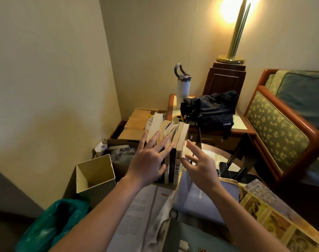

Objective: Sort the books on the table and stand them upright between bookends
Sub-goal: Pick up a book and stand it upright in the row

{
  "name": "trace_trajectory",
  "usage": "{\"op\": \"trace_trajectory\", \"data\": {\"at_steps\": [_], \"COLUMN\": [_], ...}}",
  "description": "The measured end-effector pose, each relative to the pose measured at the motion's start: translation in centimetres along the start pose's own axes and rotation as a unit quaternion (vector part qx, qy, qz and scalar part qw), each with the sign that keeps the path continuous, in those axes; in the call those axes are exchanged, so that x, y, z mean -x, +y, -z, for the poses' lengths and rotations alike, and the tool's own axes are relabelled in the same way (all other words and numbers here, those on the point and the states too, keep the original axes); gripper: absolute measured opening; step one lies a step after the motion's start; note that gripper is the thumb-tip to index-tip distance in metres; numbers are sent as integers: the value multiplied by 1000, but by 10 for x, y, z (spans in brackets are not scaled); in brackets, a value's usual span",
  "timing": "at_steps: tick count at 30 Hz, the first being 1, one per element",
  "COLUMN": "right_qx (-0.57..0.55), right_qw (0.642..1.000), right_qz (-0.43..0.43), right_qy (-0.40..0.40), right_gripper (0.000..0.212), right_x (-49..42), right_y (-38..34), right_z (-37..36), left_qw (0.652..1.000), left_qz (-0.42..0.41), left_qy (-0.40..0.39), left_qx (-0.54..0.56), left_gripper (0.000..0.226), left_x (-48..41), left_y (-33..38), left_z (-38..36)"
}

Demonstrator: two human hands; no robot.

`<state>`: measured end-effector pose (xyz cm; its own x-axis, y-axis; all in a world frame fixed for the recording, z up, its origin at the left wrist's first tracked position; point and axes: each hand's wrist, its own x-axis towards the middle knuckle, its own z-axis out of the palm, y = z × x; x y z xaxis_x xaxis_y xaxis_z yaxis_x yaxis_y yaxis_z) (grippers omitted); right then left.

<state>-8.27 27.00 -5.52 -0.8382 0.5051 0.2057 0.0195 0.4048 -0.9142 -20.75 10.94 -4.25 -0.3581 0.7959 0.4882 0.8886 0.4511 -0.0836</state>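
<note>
Paperbacks point(175, 140), worn and cream-edged, stand upright between both hands: left hand point(147, 160) spread flat on them, right hand point(200, 166) splayed alongside. Thin black metal bookend point(199, 137) just right; lavender book point(200, 197) flat in front.

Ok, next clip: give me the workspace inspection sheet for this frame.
Surface: table, glossy top, mostly covered by books.
Job's things: row of upright books; black bookend to its right, slightly apart; second bookend further right; flat books lying in front.
Clutter: cardboard boxes and green bag to the left.
Grippers: left hand open against the row's left side; right hand open at its right side.
Cables: nothing seen.
Surroundings: side table with black bag and white bottle; lit lamp; armchair.
</note>
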Motion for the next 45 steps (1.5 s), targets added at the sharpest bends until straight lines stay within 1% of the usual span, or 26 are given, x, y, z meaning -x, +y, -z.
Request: {"op": "trace_trajectory", "data": {"at_steps": [5,10,13,15,19,23,25,26,27,29,30,33,36,39,41,45], "right_qx": [36,75,123,156,183,221,247,265,290,356,378,395,419,436,442,451], "right_qw": [999,997,992,988,983,972,959,949,932,889,874,862,847,837,834,830], "right_qz": [12,3,4,4,-26,-63,-96,-115,-133,-154,-160,-170,-169,-165,-162,-150], "right_qy": [16,14,13,12,-4,-52,-97,-129,-169,-243,-262,-267,-279,-286,-288,-291], "right_gripper": [65,64,62,62,63,60,64,69,76,92,97,103,104,104,103,102], "right_x": [18,50,75,91,126,163,181,189,196,209,213,217,215,214,214,215], "right_y": [-7,-4,-7,-9,-9,3,8,10,12,18,20,26,23,21,21,23], "right_z": [9,22,31,39,52,57,56,55,54,51,49,47,48,49,50,52], "left_qw": [999,997,994,990,970,945,928,920,915,912,915,915,904,895,890,875], "left_qz": [30,47,69,83,124,169,197,208,215,215,212,227,260,263,259,266], "left_qy": [6,-22,-46,-73,-128,-190,-225,-242,-255,-263,-260,-245,-244,-283,-315,-347], "left_qx": [26,52,73,88,166,207,223,226,228,228,226,227,237,221,205,208], "left_gripper": [68,68,69,70,71,72,74,75,75,75,76,81,91,101,104,97], "left_x": [22,52,65,73,91,119,135,142,150,164,170,183,188,187,185,182], "left_y": [11,35,55,68,95,121,131,137,142,152,155,158,159,162,163,163], "left_z": [6,6,10,13,22,27,28,29,30,32,32,28,24,20,17,15]}}
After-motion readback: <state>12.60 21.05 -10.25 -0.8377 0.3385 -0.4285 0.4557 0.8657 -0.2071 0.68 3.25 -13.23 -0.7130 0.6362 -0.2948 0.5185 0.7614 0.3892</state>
